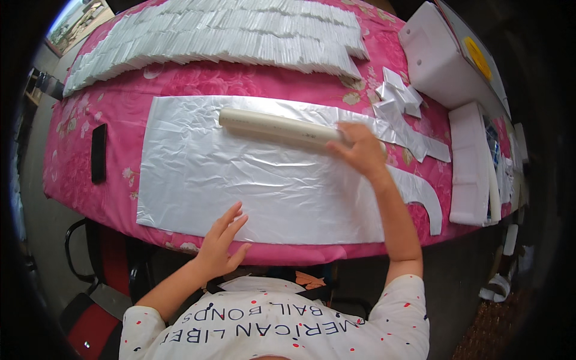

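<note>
A flat, wrinkled white plastic bag [204, 174], its two handles pointing right, lies across the table. On its upper half rests a pale plastic pipe [270, 124], slightly tilted down toward the right. My right hand [361, 149] grips the pipe near its right end, thumb on the near side and fingers over the top; the hand covers part of it. My left hand [223, 243] is at the bag's near edge, fingers spread and holding nothing. Whether it touches the bag, I cannot tell.
Rows of folded white plastic bags [234, 36] line the far side of the pink flowered tablecloth [72, 162]. A few folded white pieces [397, 93] lie at the right, beside white foam boxes [468, 162]. A black phone-like slab [99, 153] lies left. Red-and-black chairs [111, 258] stand below left.
</note>
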Motion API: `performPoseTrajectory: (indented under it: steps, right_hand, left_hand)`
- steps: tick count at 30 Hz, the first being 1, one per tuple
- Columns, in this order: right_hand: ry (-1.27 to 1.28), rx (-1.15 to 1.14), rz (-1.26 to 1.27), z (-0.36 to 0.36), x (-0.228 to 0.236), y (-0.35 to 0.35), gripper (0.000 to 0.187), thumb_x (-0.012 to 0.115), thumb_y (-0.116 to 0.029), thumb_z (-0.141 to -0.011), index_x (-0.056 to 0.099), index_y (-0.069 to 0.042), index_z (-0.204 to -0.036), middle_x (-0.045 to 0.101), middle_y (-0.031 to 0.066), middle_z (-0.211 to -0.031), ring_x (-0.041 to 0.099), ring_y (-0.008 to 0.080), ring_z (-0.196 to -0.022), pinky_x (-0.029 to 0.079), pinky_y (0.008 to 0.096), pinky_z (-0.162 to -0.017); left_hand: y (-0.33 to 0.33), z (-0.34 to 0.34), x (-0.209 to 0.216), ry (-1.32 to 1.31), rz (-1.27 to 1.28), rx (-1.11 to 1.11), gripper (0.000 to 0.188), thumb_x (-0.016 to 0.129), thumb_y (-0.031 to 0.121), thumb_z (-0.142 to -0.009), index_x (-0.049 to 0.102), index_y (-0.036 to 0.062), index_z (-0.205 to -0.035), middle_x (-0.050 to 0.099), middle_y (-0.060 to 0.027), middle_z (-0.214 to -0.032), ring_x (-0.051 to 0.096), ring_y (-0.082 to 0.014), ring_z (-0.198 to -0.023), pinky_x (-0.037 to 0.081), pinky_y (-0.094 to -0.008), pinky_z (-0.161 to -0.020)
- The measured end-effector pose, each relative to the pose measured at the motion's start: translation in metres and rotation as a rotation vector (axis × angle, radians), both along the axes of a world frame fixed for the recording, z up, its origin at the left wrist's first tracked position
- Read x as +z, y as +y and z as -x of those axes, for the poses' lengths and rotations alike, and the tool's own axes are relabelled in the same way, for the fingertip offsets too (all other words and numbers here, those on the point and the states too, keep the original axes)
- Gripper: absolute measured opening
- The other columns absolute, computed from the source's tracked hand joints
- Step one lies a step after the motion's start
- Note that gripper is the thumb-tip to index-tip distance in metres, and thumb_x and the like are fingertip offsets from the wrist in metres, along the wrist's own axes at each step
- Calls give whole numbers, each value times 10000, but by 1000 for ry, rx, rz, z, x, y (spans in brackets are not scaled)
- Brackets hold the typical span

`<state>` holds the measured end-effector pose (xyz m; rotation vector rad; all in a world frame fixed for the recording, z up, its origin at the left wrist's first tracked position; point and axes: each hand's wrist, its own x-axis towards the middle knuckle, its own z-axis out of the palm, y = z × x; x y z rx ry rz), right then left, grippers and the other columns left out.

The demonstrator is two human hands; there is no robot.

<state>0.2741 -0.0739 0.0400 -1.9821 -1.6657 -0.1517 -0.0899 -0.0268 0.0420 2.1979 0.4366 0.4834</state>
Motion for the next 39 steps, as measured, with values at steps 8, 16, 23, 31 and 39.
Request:
performPoseTrajectory:
  steps: [8,16,23,31,39]
  right_hand:
    - [267,-192,394,102,10,-80,467,672,-287,-755,572,18,-1094,598,155,-981,536,322,-949,429,387,-827]
    - [75,-24,203,69,-27,-135,403,519,-146,-832,501,9,-1204,424,186,-1312,411,343,-1194,313,392,-1009]
    - [-93,-762,150,-91,-50,-264,355,471,-145,-863,524,40,-1160,491,214,-1242,447,346,-1171,317,386,-1018]
    - [-75,-1013,123,-78,-36,-271,333,453,-168,-889,566,45,-1118,524,186,-1217,502,323,-1117,387,357,-948]
    - [-232,-1006,139,-80,-46,-285,243,536,-114,-829,628,37,-996,592,155,-1122,547,301,-1052,412,368,-910]
  left_hand:
    - [2,-71,-2,107,-100,-93,708,627,188,-774,272,-3,-1357,105,-276,-1434,231,-422,-1289,245,-450,-1039]
    - [-26,-123,-19,102,-276,-200,763,595,374,-780,271,15,-1370,84,-271,-1441,88,-457,-1327,175,-471,-1067]
    - [-44,-141,-15,99,-314,-267,714,601,383,-754,360,33,-1328,150,-259,-1432,106,-449,-1325,188,-472,-1067]
    - [-43,-142,-13,113,-336,-268,711,602,374,-741,370,40,-1324,157,-242,-1437,98,-439,-1331,186,-471,-1071]
    - [-39,-139,-10,115,-331,-290,681,598,381,-742,402,39,-1297,171,-235,-1435,107,-435,-1330,186,-464,-1072]
